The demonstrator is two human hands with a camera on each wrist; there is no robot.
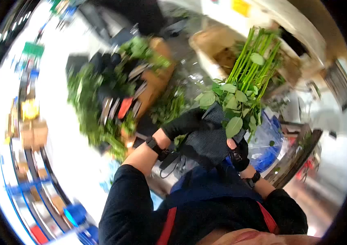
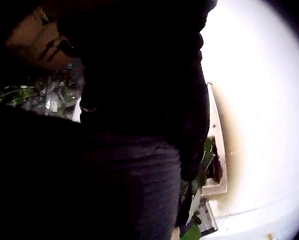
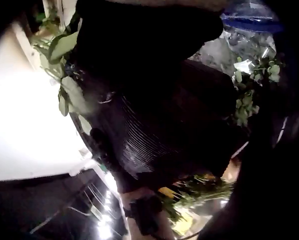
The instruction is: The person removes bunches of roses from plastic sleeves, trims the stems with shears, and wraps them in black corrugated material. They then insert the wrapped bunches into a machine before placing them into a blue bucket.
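In the head view, a bunch of long green stems (image 1: 245, 61) with broad leaves points up and away from the body. Dark ribbed wrapping (image 1: 206, 145) surrounds its lower end, hiding what is inside. My black-gloved left hand (image 1: 185, 121) holds the wrapping on its left side, fingertips hidden by blur and darkness. My right hand (image 1: 238, 153), in a black glove with a bare thumb tip, grips the wrapping's right edge below the leaves. Ribbed wrapping (image 3: 144, 145) also fills much of the right wrist view, with leaves (image 3: 72, 92) beside it. The left wrist view is mostly dark.
Left of my hands lie blurred leafy bunches (image 1: 83, 102) and a brown cardboard piece (image 1: 157, 81). Behind the stems stands a worn open box (image 1: 206, 43). Clear and blue plastic (image 1: 269, 143) lies to the right, near a wooden edge (image 1: 296, 163). Shelving (image 1: 26, 188) stands far left.
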